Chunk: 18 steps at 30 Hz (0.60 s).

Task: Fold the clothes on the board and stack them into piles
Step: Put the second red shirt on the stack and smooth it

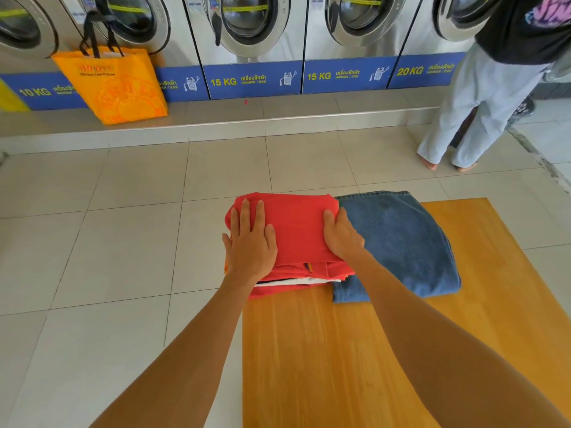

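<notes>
A folded red garment (296,230) tops a small pile at the far left corner of the wooden board (355,350). A white layer (296,282) and more red cloth show under it. My left hand (250,242) lies flat on the pile's left side, fingers straight. My right hand (341,234) presses on the pile's right edge, fingers flat and slightly bent. Folded blue jeans (401,242) lie just right of the pile, touching it.
The board sits above a pale tiled floor (108,242). An orange bag (114,84) stands on the step below a row of washing machines (250,23). A person in light trousers (475,109) stands at the far right.
</notes>
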### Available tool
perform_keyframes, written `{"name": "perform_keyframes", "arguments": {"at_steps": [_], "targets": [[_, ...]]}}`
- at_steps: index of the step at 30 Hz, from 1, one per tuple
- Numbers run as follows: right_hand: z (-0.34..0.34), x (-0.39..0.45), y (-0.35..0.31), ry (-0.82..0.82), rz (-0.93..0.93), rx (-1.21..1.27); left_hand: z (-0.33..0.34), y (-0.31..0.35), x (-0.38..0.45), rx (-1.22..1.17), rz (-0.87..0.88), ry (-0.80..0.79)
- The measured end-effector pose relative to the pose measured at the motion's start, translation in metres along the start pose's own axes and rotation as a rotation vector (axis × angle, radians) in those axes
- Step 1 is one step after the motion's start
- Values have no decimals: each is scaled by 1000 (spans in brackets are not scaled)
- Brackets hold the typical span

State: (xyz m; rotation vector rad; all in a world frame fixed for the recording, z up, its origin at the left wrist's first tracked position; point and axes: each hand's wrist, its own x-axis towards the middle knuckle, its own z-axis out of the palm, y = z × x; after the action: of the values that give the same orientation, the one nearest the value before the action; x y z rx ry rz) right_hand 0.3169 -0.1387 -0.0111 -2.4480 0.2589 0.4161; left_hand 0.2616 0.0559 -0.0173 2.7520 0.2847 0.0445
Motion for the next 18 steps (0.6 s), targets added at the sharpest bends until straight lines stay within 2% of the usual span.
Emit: {"name": "perform_keyframes", "arguments": {"at_steps": [3, 5, 8, 10, 11, 18], "targets": [[-8, 8, 1, -39, 46, -27, -3, -1, 3, -5, -17, -23], [-12, 9, -9, 65, 20, -88, -5, 1, 7, -21, -34, -46], [-5, -6, -28, 219, -224, -188, -4, 2, 10, -21, -48, -42], [8, -14, -29, 185, -385, -244, -3, 1, 9, -17, -46, -30], [13, -16, -26, 149, -407, -261, -3, 1, 9, -16, -43, -31], [18, -5, -17, 85, -286, -238, -1, 2, 11, -76, -92, -28]]}}
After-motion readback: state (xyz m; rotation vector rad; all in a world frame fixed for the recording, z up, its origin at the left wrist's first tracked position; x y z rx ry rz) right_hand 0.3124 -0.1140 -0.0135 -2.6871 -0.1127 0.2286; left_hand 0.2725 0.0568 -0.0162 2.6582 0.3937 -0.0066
